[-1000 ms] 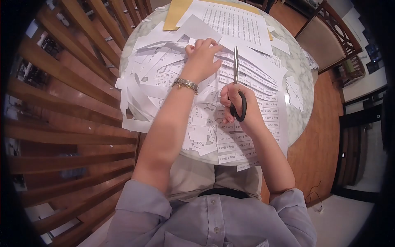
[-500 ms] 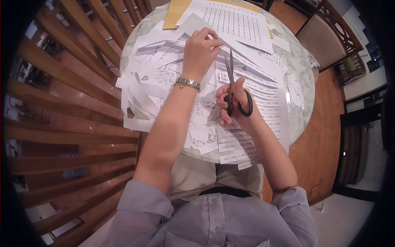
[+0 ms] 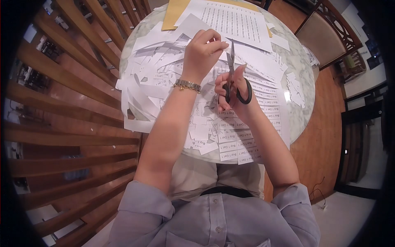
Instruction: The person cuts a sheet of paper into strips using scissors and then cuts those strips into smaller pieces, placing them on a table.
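My left hand (image 3: 204, 52), with a bracelet at the wrist, is closed in a pinch at the upper left edge of a printed paper sheet (image 3: 269, 103). The sheet carries rows reading "Buy 1 Get 1", and its lower end is cut into strips hanging near the table edge. Black-handled scissors (image 3: 231, 59) are in my right hand (image 3: 233, 92), fingers through the handles. Their blades point away from me, close together, over the sheet's upper part beside my left fingertips. Part of the sheet is hidden under my right hand and forearm.
Cut paper slips (image 3: 199, 129) and curled white offcuts (image 3: 135, 96) cover the left of the round marble table (image 3: 302, 117). Another printed page (image 3: 230, 22) lies on a yellow envelope (image 3: 170, 18) at the back. More slips (image 3: 294, 90) lie at right. Chairs stand around.
The scissor blades have come together from slightly apart. My right hand has shifted a little away from me, and the sheet's hanging lower strips have moved up slightly.
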{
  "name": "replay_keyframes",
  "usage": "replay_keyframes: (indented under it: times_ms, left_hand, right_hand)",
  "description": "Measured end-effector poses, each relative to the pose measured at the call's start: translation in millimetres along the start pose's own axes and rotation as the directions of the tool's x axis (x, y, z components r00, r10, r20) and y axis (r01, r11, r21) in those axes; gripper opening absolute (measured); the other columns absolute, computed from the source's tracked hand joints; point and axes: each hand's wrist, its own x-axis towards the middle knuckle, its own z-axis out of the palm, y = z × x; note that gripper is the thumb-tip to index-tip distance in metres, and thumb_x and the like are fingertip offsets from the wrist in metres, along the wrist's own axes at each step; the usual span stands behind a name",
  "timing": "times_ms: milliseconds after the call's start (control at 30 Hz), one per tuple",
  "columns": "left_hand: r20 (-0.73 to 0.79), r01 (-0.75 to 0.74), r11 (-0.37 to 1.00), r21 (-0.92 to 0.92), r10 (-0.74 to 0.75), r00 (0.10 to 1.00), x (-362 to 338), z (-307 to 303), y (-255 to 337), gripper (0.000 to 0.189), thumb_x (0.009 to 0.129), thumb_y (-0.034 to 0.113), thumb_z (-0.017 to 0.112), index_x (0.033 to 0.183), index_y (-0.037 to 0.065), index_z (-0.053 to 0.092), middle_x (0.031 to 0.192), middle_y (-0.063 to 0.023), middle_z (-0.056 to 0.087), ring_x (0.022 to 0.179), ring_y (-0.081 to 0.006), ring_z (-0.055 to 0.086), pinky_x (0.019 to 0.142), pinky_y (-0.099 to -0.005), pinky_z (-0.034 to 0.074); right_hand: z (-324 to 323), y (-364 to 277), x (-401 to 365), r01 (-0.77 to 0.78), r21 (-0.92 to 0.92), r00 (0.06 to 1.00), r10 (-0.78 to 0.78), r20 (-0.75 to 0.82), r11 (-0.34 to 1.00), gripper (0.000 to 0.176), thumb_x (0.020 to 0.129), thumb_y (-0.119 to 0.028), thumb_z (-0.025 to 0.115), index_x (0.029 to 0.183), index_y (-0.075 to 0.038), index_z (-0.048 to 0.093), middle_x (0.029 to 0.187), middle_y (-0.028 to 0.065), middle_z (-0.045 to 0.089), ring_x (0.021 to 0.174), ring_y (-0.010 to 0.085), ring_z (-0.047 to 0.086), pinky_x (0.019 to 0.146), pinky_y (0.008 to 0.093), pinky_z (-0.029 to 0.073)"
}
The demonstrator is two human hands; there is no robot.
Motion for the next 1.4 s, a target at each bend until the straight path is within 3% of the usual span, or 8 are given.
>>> replay_keyframes:
  times_ms: [800,867,967,1033,1067,1200,1300,1400]
  left_hand:
    - [-0.009,0.01,0.999,-0.046,-0.01,1.0,1,-3,5,0.017,0.054,-0.001,0.064,0.066,0.011,0.063,0.065,0.0015,0.05,0.059,-0.0127,0.047,0.049,-0.0233,0.037]
    - [-0.013,0.011,0.999,-0.043,-0.011,1.0,1,-3,4,0.018,0.053,-0.002,0.064,0.066,0.011,0.064,0.065,0.0012,0.05,0.059,-0.0131,0.047,0.049,-0.0234,0.037]
    - [-0.031,0.098,0.995,0.012,-0.098,0.995,0,-3,0,0.022,0.055,-0.004,0.06,0.07,0.011,0.064,0.071,0.0012,0.052,0.064,-0.0141,0.048,0.054,-0.0252,0.04]
    - [-0.038,0.24,0.946,0.217,-0.237,0.971,2,-2,-5,0.027,0.057,-0.006,0.055,0.075,0.012,0.065,0.079,0.0011,0.052,0.071,-0.0155,0.049,0.062,-0.0268,0.042]
    - [0.04,0.319,0.903,0.289,-0.344,0.938,1,-6,-3,0.029,0.059,-0.004,0.051,0.078,0.013,0.065,0.084,0.0009,0.052,0.078,-0.0165,0.049,0.067,-0.0274,0.042]
    - [0.11,0.3,0.867,0.398,-0.37,0.922,8,-20,11,0.029,0.06,-0.002,0.052,0.082,0.012,0.063,0.084,-0.0011,0.052,0.077,-0.0176,0.05,0.067,-0.0267,0.043]
    - [0.213,0.34,0.913,0.226,-0.387,0.897,11,-47,48,0.027,0.064,0.002,0.054,0.088,0.01,0.061,0.081,-0.0031,0.055,0.072,-0.0156,0.052,0.063,-0.0251,0.043]
    - [0.514,0.552,0.833,-0.021,-0.465,0.721,-3,-94,113,0.022,0.068,0.008,0.059,0.09,0.006,0.059,0.074,-0.0055,0.057,0.066,-0.0116,0.052,0.057,-0.0234,0.042]
  right_hand:
    - [6,-2,-2,0.037,-0.017,0.998,-0.038,-0.048,0.999,0.066,0.071,-0.066,0.031,0.082,-0.002,0.042,0.059,-0.0003,0.036,0.036,0.0049,0.034,0.039,0.0194,0.04]
    - [6,-2,-2,0.035,-0.008,0.993,-0.035,-0.109,0.999,0.059,0.073,-0.058,0.042,0.076,0.0,0.042,0.057,0.0013,0.038,0.034,0.0077,0.038,0.037,0.0227,0.041]
    - [1,-2,-2,0.05,0.042,0.995,-0.046,-0.086,0.998,0.061,0.074,-0.061,0.038,0.078,0.0,0.042,0.058,0.0017,0.038,0.035,0.0082,0.037,0.038,0.0229,0.041]
    - [0,-9,-11,0.067,0.128,0.998,-0.064,-0.028,0.99,0.063,0.074,-0.063,0.034,0.08,0.0,0.042,0.059,0.0021,0.038,0.035,0.0087,0.037,0.039,0.0233,0.041]
    - [0,-14,-19,0.076,0.215,0.996,-0.084,0.025,0.974,0.066,0.073,-0.065,0.031,0.081,0.0,0.042,0.06,0.0025,0.038,0.035,0.0093,0.037,0.039,0.0236,0.042]
    - [-9,-28,-67,0.117,0.23,0.986,-0.141,0.091,0.966,0.073,0.069,-0.069,0.026,0.084,0.0,0.041,0.061,0.0036,0.037,0.034,0.0109,0.039,0.04,0.0249,0.044]
    - [-16,-18,-112,0.168,0.37,0.978,-0.202,0.056,0.914,0.078,0.066,-0.07,0.029,0.085,0.004,0.039,0.06,0.0052,0.037,0.033,0.0128,0.043,0.037,0.0252,0.045]
    - [-24,-3,-154,0.142,0.194,0.971,-0.175,0.166,0.971,0.078,0.063,-0.068,0.043,0.084,0.007,0.039,0.059,0.0058,0.039,0.034,0.0142,0.046,0.038,0.0255,0.046]
